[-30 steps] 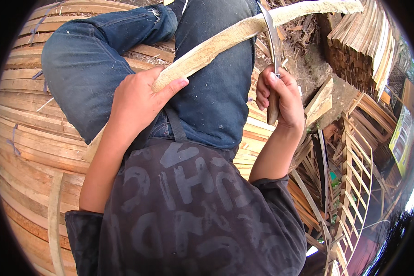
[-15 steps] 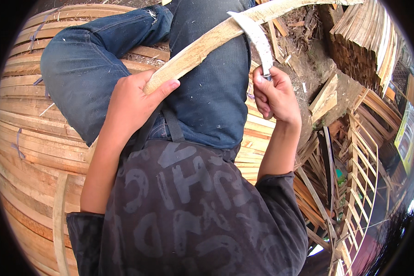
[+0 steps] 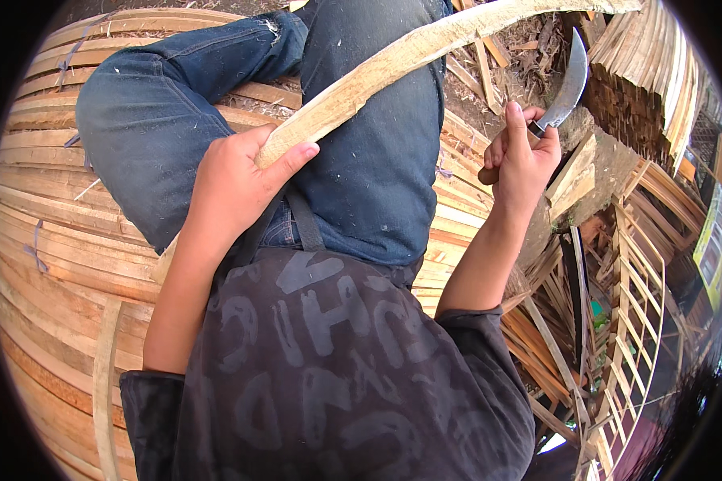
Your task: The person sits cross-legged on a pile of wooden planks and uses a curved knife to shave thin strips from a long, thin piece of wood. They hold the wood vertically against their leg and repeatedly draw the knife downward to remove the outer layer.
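Observation:
A long pale strip of wood (image 3: 377,74) lies across my thigh and runs off toward the far right. My left hand (image 3: 237,172) is closed around its near end, with the thumb along the top edge. In my right hand (image 3: 524,156) is a knife (image 3: 570,86) with a curved steel blade and a wooden handle, held out to the right, apart from the wood. The blade points up and away. My fingers wrap the handle, whose brown butt shows beside the palm.
Bundled wooden slats (image 3: 64,256) spread beneath and to the left of me. A tall stack of thin boards (image 3: 642,64) stands at the far right, over dirt littered with offcuts. Nearer on the right are loose sticks and a slatted wooden frame (image 3: 630,337).
My right hand has swung the knife off to the right, away from the wood strip it was crossing. The left hand keeps its hold on the strip, nearly unmoved.

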### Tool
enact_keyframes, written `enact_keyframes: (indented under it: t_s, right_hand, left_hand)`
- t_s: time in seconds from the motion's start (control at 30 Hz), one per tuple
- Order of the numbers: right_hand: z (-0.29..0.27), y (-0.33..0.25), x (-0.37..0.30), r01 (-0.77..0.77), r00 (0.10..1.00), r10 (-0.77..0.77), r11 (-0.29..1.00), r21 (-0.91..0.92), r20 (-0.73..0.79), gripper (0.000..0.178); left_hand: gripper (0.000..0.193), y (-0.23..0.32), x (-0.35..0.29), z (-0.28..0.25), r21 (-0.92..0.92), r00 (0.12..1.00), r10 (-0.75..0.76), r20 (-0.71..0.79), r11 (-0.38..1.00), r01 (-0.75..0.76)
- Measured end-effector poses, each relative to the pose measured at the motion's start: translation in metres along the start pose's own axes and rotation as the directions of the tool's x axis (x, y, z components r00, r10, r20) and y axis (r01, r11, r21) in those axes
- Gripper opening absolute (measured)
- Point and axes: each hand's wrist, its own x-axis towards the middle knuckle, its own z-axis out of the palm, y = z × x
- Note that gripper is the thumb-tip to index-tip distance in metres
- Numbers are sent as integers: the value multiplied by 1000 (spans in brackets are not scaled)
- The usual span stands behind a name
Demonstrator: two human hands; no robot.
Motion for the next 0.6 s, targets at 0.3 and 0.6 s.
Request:
enact_keyframes:
  t_s: [0.3,0.6]
  right_hand:
    - [-12,-10,2,-363,801,342,930,-56,492,17]
    - [0,-10,-5,-352,810,308,936,-8,499,19]
  left_hand:
    - [36,5,3,0,-16,1000,2,-1,1000,-2]
    - [38,2,0,0,-11,1000,12,1,1000,-12]
